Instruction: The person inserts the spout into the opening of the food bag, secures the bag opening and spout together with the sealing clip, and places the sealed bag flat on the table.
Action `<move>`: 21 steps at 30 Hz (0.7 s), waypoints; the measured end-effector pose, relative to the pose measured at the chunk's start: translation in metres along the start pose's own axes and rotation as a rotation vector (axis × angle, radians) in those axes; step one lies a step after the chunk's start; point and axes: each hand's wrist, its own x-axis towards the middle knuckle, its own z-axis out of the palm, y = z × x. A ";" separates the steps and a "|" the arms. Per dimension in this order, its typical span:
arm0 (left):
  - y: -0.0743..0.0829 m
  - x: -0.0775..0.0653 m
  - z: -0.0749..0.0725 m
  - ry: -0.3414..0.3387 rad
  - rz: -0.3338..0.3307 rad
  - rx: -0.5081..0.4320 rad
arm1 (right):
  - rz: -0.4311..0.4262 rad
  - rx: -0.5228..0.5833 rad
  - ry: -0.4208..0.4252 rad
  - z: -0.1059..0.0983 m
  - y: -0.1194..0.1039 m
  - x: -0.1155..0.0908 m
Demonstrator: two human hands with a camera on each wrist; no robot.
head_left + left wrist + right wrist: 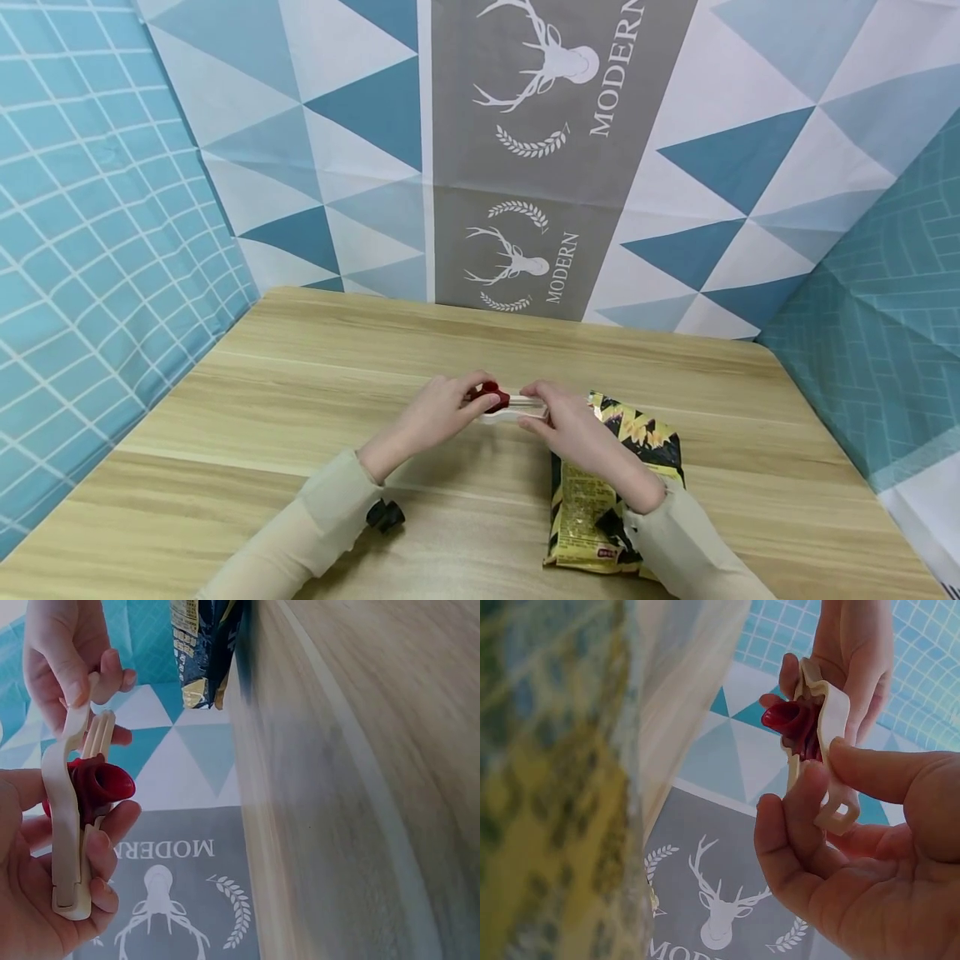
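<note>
Both hands hold a white bag clip with a red pour spout (491,398) above the table. My left hand (435,414) grips the end by the spout, its fingers curled round the white body (64,802) in the left wrist view. The right hand (573,421) pinches the other end between thumb and fingers, as the right wrist view shows on the clip (832,720). Two white arms of the clip stand slightly apart around the red part (795,721). Beneath the right forearm lies a black and gold printed bag (585,508), partly hidden by that arm.
The wooden table (337,358) carries the bag on its right half. Patterned cloth (517,167) hangs behind the table, with blue tiled-print cloth (97,208) along the left side. In the right wrist view the bag (562,825) is blurred and close.
</note>
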 end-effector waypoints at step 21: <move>-0.003 -0.004 0.002 0.058 0.074 -0.049 | 0.095 0.020 0.048 -0.004 0.000 0.006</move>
